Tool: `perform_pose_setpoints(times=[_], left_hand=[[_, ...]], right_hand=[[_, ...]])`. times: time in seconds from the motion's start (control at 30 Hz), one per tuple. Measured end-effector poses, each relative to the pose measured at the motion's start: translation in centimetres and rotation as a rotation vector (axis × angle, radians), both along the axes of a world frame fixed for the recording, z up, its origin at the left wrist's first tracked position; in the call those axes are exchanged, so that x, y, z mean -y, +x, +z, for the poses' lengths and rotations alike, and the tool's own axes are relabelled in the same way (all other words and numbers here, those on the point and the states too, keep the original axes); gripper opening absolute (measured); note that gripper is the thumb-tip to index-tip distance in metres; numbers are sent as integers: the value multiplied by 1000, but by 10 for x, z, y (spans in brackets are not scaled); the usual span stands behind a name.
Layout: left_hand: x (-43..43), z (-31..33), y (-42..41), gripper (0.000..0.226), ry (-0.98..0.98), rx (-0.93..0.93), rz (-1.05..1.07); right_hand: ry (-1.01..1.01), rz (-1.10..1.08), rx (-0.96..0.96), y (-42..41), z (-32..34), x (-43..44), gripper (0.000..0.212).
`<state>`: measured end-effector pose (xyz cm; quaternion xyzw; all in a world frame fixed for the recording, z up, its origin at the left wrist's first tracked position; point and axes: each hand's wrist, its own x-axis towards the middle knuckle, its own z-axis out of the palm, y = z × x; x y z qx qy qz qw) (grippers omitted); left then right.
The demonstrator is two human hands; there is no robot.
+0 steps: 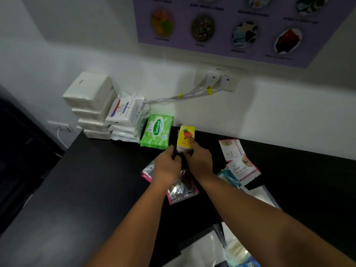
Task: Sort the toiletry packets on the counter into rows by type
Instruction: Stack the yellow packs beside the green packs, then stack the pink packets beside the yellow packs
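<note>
On the black counter (100, 180) my right hand (198, 160) grips a yellow packet with a red fruit picture (185, 138), held upright near the wall. My left hand (168, 166) touches its lower left corner, fingers curled on a dark packet edge. A green Sanicare wipes pack (157, 131) leans just left of it. Dark sachets with pink edges (183, 187) lie under my wrists. White and pink Dove sachets (242, 168) and a teal sachet (228, 176) lie to the right.
White soap and tissue packs (92, 105) with a Dove pack (123, 110) are stacked at the back left corner. Cables (192, 93) run from a wall socket (217, 79). Clear plastic bags (231, 245) sit at the front right. A poster (231, 26) hangs above.
</note>
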<state>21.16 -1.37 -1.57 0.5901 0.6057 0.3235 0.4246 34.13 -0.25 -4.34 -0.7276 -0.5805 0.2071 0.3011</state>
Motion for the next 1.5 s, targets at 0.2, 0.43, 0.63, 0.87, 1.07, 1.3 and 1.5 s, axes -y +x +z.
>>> perform_pose_setpoints(times=[0.2, 0.43, 0.63, 0.87, 1.07, 1.3, 1.5], left_hand=[[19, -13, -32, 31, 52, -64, 120], [29, -7, -53, 35, 124, -156, 39], [28, -3, -71, 37, 150, -245, 91], [35, -6, -78, 28, 196, -509, -84], [36, -14, -77, 35, 156, -664, -169], [46, -14, -97, 36, 180, -741, -331], [74, -15, -116, 27, 279, -717, -425]], right_hand=[[39, 37, 49, -14, -3, -25, 70], [15, 45, 174, -21, -2, -43, 69], [24, 69, 10, -20, 7, -34, 79], [-121, -142, -117, -11, 16, 25, 72], [-250, 94, 232, -22, 12, 87, 57], [-276, 113, 269, -25, 15, 124, 43], [-324, 89, 417, -37, 18, 152, 52]])
